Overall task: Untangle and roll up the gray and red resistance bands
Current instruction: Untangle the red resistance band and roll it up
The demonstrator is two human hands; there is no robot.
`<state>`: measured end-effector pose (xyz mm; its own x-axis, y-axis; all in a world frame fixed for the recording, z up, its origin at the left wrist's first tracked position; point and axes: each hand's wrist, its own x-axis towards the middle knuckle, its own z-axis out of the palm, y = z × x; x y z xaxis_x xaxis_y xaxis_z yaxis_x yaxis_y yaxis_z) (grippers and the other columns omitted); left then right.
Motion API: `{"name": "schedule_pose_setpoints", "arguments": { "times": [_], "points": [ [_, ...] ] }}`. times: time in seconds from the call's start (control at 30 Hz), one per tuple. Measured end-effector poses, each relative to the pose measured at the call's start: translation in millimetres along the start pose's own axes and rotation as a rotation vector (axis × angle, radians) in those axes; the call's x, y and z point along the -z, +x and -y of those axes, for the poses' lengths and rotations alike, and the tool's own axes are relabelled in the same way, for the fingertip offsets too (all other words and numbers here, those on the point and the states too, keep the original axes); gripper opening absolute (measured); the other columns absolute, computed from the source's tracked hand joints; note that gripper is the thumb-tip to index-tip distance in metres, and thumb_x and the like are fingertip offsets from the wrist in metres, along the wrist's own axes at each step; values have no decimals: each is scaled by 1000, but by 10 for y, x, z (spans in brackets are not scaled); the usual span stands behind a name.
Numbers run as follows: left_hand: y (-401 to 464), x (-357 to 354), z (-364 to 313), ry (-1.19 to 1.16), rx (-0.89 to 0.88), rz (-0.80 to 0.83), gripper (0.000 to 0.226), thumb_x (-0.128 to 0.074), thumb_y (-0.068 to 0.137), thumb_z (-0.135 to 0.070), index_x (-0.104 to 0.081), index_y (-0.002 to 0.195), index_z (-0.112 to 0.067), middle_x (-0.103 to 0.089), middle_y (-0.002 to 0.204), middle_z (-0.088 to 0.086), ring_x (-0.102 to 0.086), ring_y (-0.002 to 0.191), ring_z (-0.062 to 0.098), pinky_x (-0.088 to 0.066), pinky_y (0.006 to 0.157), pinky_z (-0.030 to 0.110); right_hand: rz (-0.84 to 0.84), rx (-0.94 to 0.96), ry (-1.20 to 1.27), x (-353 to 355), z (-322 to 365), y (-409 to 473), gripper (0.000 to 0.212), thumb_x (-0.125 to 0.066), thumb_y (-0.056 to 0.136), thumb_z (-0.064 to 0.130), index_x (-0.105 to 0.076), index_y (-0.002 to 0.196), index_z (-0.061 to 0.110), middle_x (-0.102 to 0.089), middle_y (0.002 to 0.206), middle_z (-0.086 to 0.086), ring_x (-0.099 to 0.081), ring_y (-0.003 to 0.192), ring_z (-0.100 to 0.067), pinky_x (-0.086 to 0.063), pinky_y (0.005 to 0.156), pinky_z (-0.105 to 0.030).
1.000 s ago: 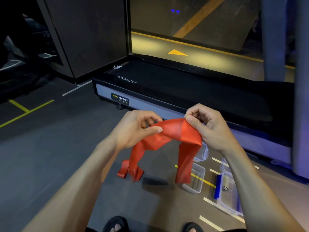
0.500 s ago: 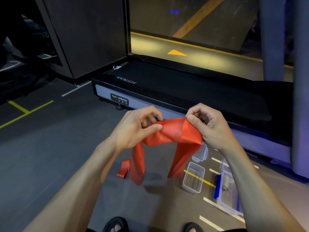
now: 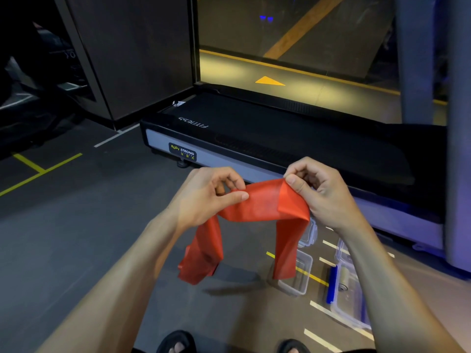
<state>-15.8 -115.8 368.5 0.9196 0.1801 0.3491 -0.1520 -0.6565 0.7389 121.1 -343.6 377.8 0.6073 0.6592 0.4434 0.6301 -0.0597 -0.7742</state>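
We pinch the red band (image 3: 257,205) with our left hand (image 3: 204,197) and right hand (image 3: 321,192). Both ends hang down above the floor (image 3: 76,238).

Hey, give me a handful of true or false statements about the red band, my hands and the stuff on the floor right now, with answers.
1. Both hands pinch the red band. True: left hand, right hand.
2. The band is rolled into a tight coil. False: it hangs unrolled, both ends dangling.
3. Clear plastic containers sit on the floor. True.
4. The gray band lies across the treadmill. False: no gray band is visible.
5. The person wears closed sneakers. False: open-toed sandals.
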Motion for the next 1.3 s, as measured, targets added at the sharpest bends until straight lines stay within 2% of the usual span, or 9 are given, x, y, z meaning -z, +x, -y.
{"name": "schedule_pose_setpoints", "arguments": {
  "times": [0.2,0.27,0.5,0.6,0.73,0.87,1.0,1.13,1.3],
  "points": [
    [6,-19,35,-48,28,5,13,-88,80,-29,-75,80,-27,-70,71,-11,-51,53,10,-42,55,24,-2,2,16,0,21,-5,7,-65,98,16,-67,92,18,-62,82,-7,-56,76,-32,-45,70,-40],
    [12,-27,55,-130,59,9,11,-87,82,-27,-76,82,-25,-73,75,-6,-58,59,21,-47,59,32,-2,3,20,4,34,-3,7,-65,99,17,-67,92,17,-63,83,-6,-56,75,-28,-45,70,-36],
    [11,-16,59,-266,104,42,5,-82,87,-17,-79,86,-21,-77,84,5,-68,76,17,-57,77,43,-1,2,28,23,78,-5,10,-65,100,9,-66,92,14,-63,82,1,-55,74,-13,-44,69,-27],
    [19,-27,50,-252,115,33,7,-84,85,-16,-79,83,-20,-77,80,3,-68,74,15,-55,76,38,2,-4,27,17,98,-6,9,-65,100,9,-66,92,14,-62,81,7,-55,74,-13,-45,70,-27],
    [30,-47,91,-225,131,21,5,-82,80,-29,-78,80,-26,-76,77,-3,-68,72,12,-54,77,37,4,-2,15,20,115,-11,9,-65,100,12,-67,93,17,-63,82,0,-58,75,-24,-47,70,-34],
    [26,-44,86,-286,135,38,6,-81,84,-16,-76,82,-18,-72,76,-3,-67,74,12,-54,79,35,2,-8,6,25,117,-10,9,-66,100,11,-67,93,16,-64,83,-4,-58,76,-29,-47,70,-37],
    [14,-31,20,-353,107,89,4,-74,92,-5,-70,90,-6,-70,83,13,-64,78,14,-52,79,28,-13,-9,6,41,123,-9,9,-65,100,11,-67,92,15,-64,85,-4,-57,76,-22,-46,70,-31],
    [3,12,-10,-410,123,175,6,-69,95,-5,-66,91,-8,-66,96,29,-61,83,19,-50,79,31,-34,-8,9,54,130,-8,8,-65,100,10,-66,92,12,-64,85,-8,-56,75,-17,-45,69,-27],
    [18,6,75,-311,143,238,13,-74,91,-5,-70,85,-15,-70,84,6,-64,78,11,-50,75,25,18,1,2,21,119,-15,8,-66,100,10,-67,93,13,-62,82,-10,-57,74,-31,-46,68,-35]
  ]
}}
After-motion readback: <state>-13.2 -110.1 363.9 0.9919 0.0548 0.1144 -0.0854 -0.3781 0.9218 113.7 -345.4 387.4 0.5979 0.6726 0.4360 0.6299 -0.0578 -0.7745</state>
